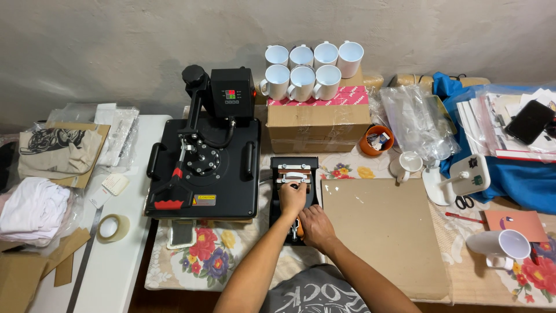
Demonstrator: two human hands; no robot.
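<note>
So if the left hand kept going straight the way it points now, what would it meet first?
The left hand points away from the body, along the small black mug press it already touches. Beyond that, it would likely meet the cardboard box holding white mugs; depth is unclear.

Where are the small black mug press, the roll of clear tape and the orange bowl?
small black mug press [294,165], head view, on its top frame.
roll of clear tape [120,227], head view, on the ring's right side.
orange bowl [367,147], head view, on its left wall.
</note>
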